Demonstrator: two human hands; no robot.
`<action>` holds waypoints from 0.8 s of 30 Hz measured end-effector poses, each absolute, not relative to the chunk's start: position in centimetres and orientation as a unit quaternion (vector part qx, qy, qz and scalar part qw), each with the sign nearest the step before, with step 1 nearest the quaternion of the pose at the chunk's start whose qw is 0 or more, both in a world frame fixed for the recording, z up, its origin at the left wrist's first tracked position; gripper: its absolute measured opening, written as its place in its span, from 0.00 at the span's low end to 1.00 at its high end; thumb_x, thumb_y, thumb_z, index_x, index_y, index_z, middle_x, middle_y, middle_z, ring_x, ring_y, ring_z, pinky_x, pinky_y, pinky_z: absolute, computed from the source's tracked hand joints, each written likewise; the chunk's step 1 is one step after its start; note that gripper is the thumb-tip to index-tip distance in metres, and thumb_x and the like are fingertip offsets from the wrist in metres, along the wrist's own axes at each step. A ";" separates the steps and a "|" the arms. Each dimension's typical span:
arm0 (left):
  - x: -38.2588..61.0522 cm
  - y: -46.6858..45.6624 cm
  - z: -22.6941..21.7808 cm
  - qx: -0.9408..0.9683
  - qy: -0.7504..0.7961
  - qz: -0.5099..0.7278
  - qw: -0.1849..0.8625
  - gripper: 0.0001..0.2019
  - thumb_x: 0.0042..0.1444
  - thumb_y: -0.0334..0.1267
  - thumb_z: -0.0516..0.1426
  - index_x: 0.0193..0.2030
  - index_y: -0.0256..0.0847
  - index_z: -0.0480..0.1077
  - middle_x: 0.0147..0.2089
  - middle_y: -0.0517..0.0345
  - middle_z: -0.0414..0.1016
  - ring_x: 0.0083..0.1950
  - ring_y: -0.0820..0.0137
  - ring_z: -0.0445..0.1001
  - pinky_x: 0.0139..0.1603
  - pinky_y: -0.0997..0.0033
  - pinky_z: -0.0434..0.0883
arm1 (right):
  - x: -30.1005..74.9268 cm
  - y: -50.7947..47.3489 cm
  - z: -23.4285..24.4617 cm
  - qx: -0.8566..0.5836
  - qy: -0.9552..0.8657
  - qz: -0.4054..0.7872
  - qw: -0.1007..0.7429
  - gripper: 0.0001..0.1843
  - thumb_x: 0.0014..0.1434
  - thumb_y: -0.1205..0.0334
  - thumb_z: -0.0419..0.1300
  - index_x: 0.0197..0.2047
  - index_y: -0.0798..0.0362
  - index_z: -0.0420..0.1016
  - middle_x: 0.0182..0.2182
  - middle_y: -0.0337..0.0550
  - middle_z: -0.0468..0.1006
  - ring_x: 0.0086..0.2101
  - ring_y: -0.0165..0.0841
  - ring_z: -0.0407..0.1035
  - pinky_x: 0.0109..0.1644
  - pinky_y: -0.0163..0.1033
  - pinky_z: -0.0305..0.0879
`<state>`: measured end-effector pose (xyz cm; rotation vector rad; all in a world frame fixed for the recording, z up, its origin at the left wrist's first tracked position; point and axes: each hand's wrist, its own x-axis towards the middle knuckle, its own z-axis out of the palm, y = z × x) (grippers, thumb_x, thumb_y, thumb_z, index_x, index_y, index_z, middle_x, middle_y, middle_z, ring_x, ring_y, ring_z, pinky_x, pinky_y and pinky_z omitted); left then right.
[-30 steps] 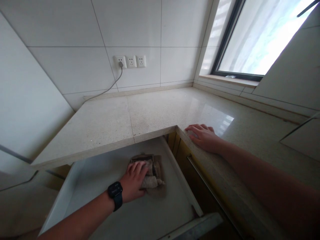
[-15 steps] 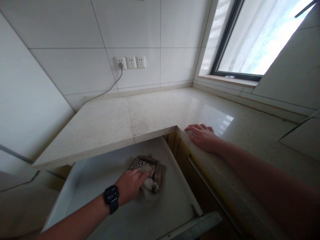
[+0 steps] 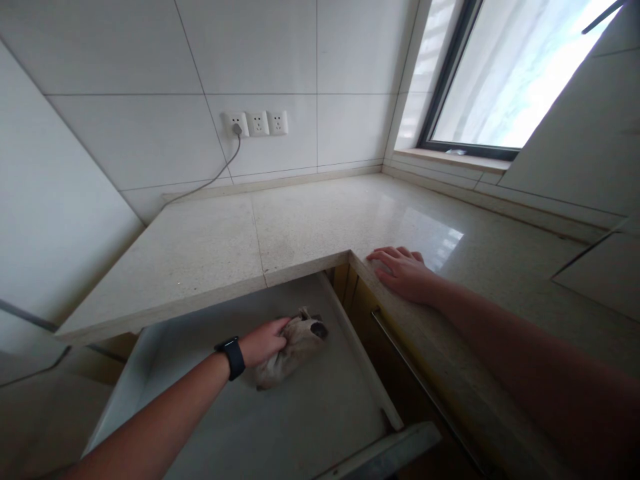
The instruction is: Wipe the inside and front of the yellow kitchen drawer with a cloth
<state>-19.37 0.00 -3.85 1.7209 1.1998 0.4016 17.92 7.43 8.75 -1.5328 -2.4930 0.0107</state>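
Note:
My left hand (image 3: 264,342), with a black watch on the wrist, is closed on a bunched beige and brown cloth (image 3: 291,348) inside an open white drawer (image 3: 320,413). The cloth lies crumpled on the drawer floor toward the back right, just under the counter's front edge. My right hand (image 3: 404,273) rests flat, fingers spread, on the speckled stone countertop (image 3: 310,227) at its inner corner, holding nothing.
A triple wall socket (image 3: 256,123) has a grey cable running down to the counter. A window (image 3: 505,73) stands at the back right. A long metal handle (image 3: 415,380) runs along the brown cabinet front right of the drawer.
My left hand has gathered the spread cloth into a bundle and shifted a little toward the drawer's back. My right hand has stayed put on the counter.

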 end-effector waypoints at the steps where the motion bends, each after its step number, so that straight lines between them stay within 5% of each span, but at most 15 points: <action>1: -19.4 0.0 -3.8 0.714 0.496 0.180 0.460 0.28 0.51 0.28 0.55 0.61 0.45 0.65 0.57 0.52 0.76 0.57 0.61 0.74 0.59 0.61 0.68 | 17.9 7.5 8.7 -0.521 -0.847 0.003 0.108 0.22 0.66 0.51 0.46 0.60 0.41 0.69 0.62 0.47 0.69 0.57 0.52 0.62 0.58 0.65 0.55; 4: -19.4 -0.4 -3.4 0.738 0.510 0.210 0.388 0.34 0.53 0.38 0.62 0.67 0.46 0.57 0.61 0.50 0.71 0.59 0.59 0.72 0.59 0.60 0.67 | 18.0 7.6 8.6 -0.523 -0.845 0.001 0.109 0.22 0.66 0.50 0.46 0.60 0.40 0.69 0.62 0.46 0.69 0.57 0.52 0.62 0.58 0.64 0.55; 8: -19.2 -0.8 -3.2 0.783 0.539 0.159 0.265 0.44 0.44 0.55 0.69 0.66 0.47 0.59 0.61 0.49 0.70 0.59 0.55 0.70 0.57 0.58 0.68 | 18.0 7.6 8.5 -0.522 -0.846 -0.001 0.109 0.22 0.66 0.50 0.46 0.60 0.40 0.69 0.62 0.47 0.69 0.57 0.52 0.62 0.58 0.64 0.55; 12: -19.1 -0.4 -2.7 0.827 0.547 0.090 0.092 0.37 0.49 0.61 0.65 0.62 0.47 0.67 0.55 0.49 0.70 0.57 0.54 0.68 0.55 0.57 0.68 | 18.1 7.6 8.6 -0.521 -0.846 -0.005 0.108 0.23 0.65 0.50 0.47 0.60 0.40 0.69 0.61 0.47 0.69 0.57 0.52 0.63 0.57 0.63 0.56; 20: -19.0 -0.9 -1.5 0.842 0.538 -0.005 -0.051 0.23 0.66 0.41 0.54 0.67 0.43 0.62 0.48 0.49 0.77 0.51 0.55 0.71 0.48 0.55 0.68 | 18.0 7.6 8.6 -0.524 -0.845 0.002 0.107 0.23 0.66 0.49 0.46 0.60 0.40 0.69 0.61 0.47 0.69 0.57 0.52 0.62 0.58 0.64 0.55; 24: -18.0 -2.3 -2.2 0.840 0.532 0.009 -0.106 0.24 0.67 0.27 0.45 0.67 0.45 0.62 0.66 0.47 0.66 0.58 0.56 0.67 0.52 0.55 0.68 | 17.9 7.6 8.6 -0.525 -0.845 0.004 0.107 0.23 0.66 0.49 0.46 0.61 0.41 0.68 0.62 0.48 0.69 0.58 0.52 0.61 0.58 0.65 0.55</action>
